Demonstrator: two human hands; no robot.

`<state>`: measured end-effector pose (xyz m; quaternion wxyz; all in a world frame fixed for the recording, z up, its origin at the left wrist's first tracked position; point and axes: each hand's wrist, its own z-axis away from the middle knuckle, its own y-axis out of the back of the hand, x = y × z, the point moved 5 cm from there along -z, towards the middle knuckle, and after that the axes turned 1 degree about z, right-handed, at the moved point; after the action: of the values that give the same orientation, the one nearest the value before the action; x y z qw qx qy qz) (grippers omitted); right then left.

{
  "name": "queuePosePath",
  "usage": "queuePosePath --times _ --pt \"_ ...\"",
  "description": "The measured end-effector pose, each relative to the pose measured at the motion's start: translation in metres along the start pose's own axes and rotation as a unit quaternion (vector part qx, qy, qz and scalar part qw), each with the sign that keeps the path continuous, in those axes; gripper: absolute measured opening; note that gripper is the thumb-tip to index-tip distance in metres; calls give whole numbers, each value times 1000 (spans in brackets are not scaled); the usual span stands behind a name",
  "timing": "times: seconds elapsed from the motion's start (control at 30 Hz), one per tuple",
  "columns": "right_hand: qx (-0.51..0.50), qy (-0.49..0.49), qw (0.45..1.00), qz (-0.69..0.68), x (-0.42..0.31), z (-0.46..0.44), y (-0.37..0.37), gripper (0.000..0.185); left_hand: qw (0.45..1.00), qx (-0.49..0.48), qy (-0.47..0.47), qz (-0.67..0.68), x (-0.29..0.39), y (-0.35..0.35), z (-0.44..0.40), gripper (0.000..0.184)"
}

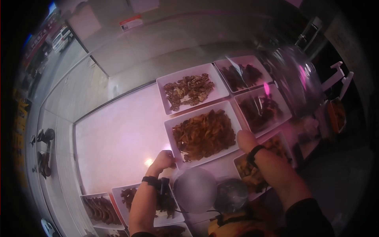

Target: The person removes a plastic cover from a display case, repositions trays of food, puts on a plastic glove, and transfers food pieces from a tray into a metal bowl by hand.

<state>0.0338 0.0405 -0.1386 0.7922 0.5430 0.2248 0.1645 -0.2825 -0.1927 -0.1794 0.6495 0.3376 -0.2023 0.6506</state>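
Observation:
A white rectangular tray [201, 161] heaped with glossy brown cooked food [204, 134] lies in front of me. My left hand [163, 160] is closed at its near left corner. At the right edge of the same tray, my right hand [246, 140] is closed too, its fingers mostly hidden behind the rim. Dark bands circle both wrists. Just below the tray, between my forearms, sit a pale round lid or bowl [195, 190] and a darker round container [231, 194]; I cannot tell exactly what they are.
Behind stands a white tray [166, 106] of sesame-like coated pieces. Two trays of dark food [245, 75] [263, 112] are at the right. Another tray [252, 170] lies under my right forearm. More trays [102, 211] line the lower left. Glass panels [130, 47] enclose the counter [114, 138].

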Motion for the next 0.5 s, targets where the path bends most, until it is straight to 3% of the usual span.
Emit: queuePosePath --times 0.5 --pt "35 -15 999 33 4 -5 2 14 999 22 -8 24 15 -9 -4 20"
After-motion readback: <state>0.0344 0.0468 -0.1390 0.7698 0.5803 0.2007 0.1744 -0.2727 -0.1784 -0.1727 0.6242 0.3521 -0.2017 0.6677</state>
